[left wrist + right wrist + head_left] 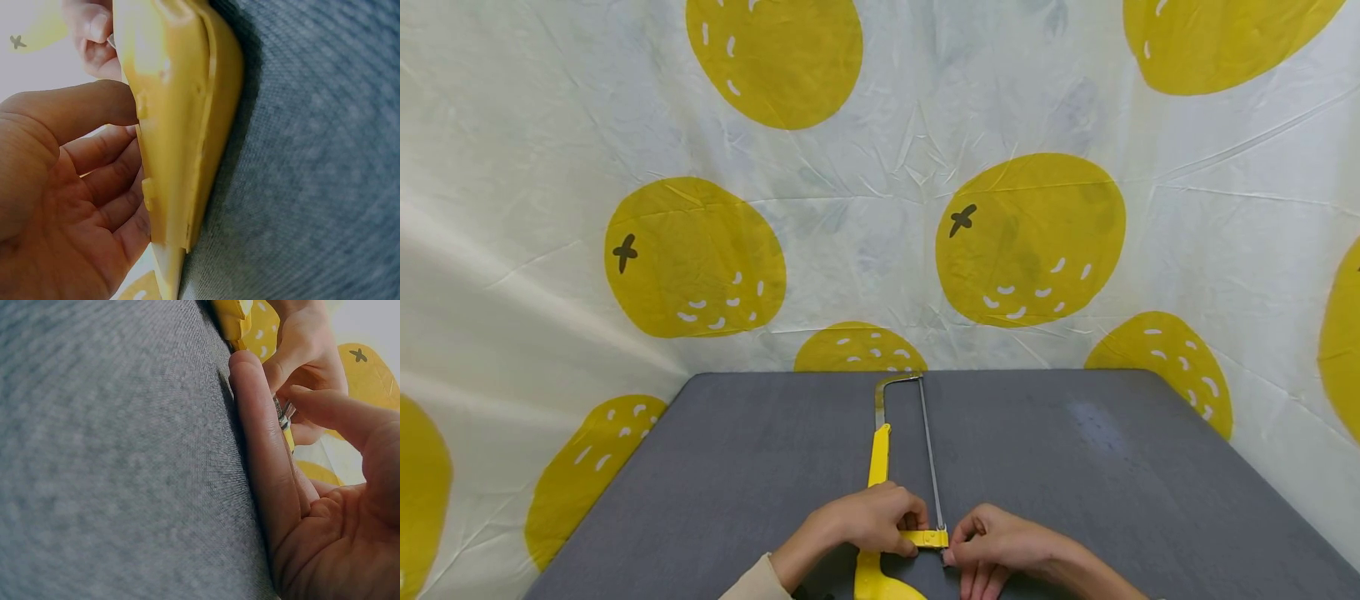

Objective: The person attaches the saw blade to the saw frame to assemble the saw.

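Observation:
A yellow hacksaw (879, 457) lies on the grey surface, its curved metal front end pointing away from me and its handle (880, 583) near the bottom edge. The thin blade (930, 454) runs along its right side. My left hand (876, 517) grips the yellow frame by the short crosspiece (927, 539); the left wrist view shows the thumb against the yellow frame (175, 125). With thumb and index finger, my right hand (1003, 546) pinches the small metal wing nut (947, 557) at the blade's near end. Fingers partly hide this metal fitting (285, 414) in the right wrist view.
The dark grey padded table (760, 450) spreads out on both sides of the saw. Behind it and along the sides hangs a white cloth (865, 250) printed with big yellow fruit. A small dark object at the bottom edge beside the left sleeve is mostly hidden.

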The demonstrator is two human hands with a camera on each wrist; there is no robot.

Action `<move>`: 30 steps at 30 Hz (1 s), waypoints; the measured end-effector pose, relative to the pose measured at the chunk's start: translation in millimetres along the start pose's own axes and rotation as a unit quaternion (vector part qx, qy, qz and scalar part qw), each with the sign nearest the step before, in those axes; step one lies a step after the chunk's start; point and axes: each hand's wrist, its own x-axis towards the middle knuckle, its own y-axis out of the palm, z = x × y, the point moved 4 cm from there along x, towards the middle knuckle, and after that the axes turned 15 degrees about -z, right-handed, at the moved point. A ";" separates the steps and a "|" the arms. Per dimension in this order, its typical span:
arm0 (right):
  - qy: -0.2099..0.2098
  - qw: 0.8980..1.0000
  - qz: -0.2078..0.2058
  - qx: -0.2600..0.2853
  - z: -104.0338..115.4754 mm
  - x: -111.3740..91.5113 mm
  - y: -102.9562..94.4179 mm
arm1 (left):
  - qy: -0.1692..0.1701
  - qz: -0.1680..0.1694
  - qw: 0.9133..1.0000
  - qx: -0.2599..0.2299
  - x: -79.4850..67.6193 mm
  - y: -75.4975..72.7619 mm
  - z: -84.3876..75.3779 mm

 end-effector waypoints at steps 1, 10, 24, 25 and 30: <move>0.001 1.000 0.000 0.001 0.2 -0.1 -0.2 | 0.001 0.000 1.000 0.000 0.1 -0.3 -0.2; 0.006 1.000 -0.003 -0.002 0.5 -0.9 -1.8 | 0.003 0.005 1.000 -0.004 1.3 -1.7 -1.0; 0.003 1.000 -0.006 0.005 0.6 -1.4 -1.0 | -0.005 0.015 1.000 -0.007 1.3 -1.9 -1.1; 0.003 1.000 -0.007 0.005 0.9 -1.5 -0.8 | -0.005 0.015 1.000 -0.006 1.3 -1.8 -1.1; 0.001 1.000 -0.013 0.001 0.8 -1.3 -0.3 | -0.005 0.012 1.000 -0.002 1.1 -2.0 -1.2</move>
